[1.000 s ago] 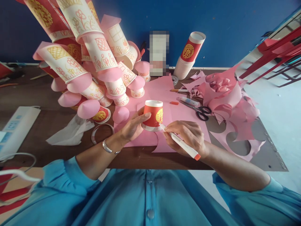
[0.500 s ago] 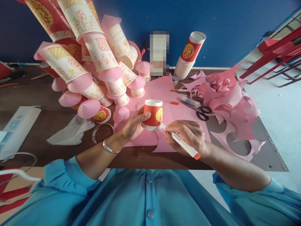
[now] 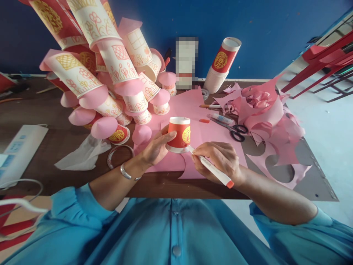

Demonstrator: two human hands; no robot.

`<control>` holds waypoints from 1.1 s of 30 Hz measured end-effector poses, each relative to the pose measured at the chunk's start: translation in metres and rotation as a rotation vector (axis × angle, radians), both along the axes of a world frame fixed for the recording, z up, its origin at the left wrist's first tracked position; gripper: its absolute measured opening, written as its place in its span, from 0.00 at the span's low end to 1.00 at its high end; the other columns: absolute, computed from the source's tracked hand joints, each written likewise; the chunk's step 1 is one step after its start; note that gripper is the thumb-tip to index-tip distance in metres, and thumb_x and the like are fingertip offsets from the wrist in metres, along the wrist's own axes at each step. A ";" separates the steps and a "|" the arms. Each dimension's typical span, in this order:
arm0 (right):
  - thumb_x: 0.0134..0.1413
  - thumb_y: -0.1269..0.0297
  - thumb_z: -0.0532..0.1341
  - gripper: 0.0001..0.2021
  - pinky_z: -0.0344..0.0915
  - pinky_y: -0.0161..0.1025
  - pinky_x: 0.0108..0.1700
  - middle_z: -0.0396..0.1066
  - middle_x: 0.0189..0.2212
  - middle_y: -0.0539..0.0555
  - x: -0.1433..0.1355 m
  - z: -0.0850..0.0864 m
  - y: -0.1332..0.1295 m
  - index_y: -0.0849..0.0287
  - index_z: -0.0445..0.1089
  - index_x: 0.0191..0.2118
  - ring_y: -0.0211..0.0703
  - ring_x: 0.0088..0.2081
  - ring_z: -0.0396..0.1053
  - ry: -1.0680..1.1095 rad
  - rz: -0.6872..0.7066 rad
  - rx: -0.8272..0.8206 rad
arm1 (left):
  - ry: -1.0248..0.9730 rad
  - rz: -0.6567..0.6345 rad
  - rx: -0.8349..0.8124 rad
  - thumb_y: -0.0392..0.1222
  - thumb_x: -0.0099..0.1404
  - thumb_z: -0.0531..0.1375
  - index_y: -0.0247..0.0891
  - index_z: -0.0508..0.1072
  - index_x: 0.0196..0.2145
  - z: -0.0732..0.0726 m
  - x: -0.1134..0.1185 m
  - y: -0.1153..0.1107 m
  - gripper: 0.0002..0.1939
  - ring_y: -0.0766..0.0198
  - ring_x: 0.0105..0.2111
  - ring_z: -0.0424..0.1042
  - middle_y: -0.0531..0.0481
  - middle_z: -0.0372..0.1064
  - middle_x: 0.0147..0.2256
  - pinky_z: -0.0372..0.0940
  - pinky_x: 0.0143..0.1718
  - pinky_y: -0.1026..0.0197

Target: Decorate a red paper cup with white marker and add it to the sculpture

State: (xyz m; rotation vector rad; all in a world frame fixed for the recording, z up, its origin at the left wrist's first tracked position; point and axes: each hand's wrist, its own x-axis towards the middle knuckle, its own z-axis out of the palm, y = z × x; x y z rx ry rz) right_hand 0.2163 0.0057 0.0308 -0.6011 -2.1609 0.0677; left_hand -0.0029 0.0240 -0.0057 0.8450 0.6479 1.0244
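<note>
A red and white paper cup (image 3: 178, 136) with a gold emblem is held in my left hand (image 3: 158, 147), its thumb across the front and its open rim facing up. My right hand (image 3: 217, 160) is closed round a white marker (image 3: 215, 170) with an orange end. The marker's tip is at the cup's lower right edge, by its white band. Pink paper (image 3: 182, 105) lies under and behind the cup. An orange-red cap (image 3: 204, 120) rests on that paper.
Decorated cups with pink cones (image 3: 118, 59) stand stacked at the left. Behind are a phone-like object (image 3: 186, 59) and a cup stack (image 3: 220, 64). Scissors (image 3: 237, 132), a glue tube (image 3: 220, 118) and pink scraps (image 3: 264, 106) lie right. A tape roll (image 3: 120, 147) is near my left wrist.
My right hand and the marker have shifted very slightly left. My left hand still holds the cup in nearly the same place.
</note>
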 end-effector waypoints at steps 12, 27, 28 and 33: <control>0.67 0.74 0.63 0.08 0.72 0.34 0.27 0.78 0.27 0.46 -0.002 -0.003 -0.002 0.54 0.66 0.42 0.38 0.25 0.77 0.027 -0.005 -0.007 | -0.003 0.009 -0.007 0.57 0.66 0.72 0.40 0.75 0.63 -0.001 0.001 0.000 0.33 0.43 0.54 0.80 0.42 0.83 0.49 0.73 0.57 0.44; 0.73 0.69 0.61 0.06 0.78 0.37 0.32 0.81 0.33 0.54 0.009 0.002 0.007 0.57 0.72 0.52 0.43 0.32 0.82 0.134 0.033 0.059 | -0.045 0.085 -0.075 0.54 0.63 0.74 0.39 0.81 0.52 -0.004 -0.002 0.001 0.24 0.45 0.53 0.80 0.44 0.83 0.48 0.77 0.52 0.47; 0.74 0.70 0.60 0.08 0.78 0.37 0.33 0.82 0.34 0.54 0.010 0.001 0.009 0.57 0.73 0.53 0.43 0.32 0.82 0.143 -0.005 0.021 | -0.066 0.091 -0.094 0.53 0.63 0.74 0.39 0.81 0.49 -0.003 -0.002 0.001 0.21 0.47 0.51 0.81 0.45 0.83 0.47 0.78 0.51 0.47; 0.73 0.62 0.66 0.16 0.83 0.42 0.45 0.83 0.49 0.57 0.009 -0.015 0.017 0.52 0.69 0.61 0.47 0.44 0.85 0.151 -0.102 -0.263 | -0.151 0.205 -0.257 0.41 0.70 0.67 0.38 0.82 0.45 0.007 0.000 0.003 0.07 0.57 0.48 0.83 0.50 0.84 0.44 0.78 0.53 0.56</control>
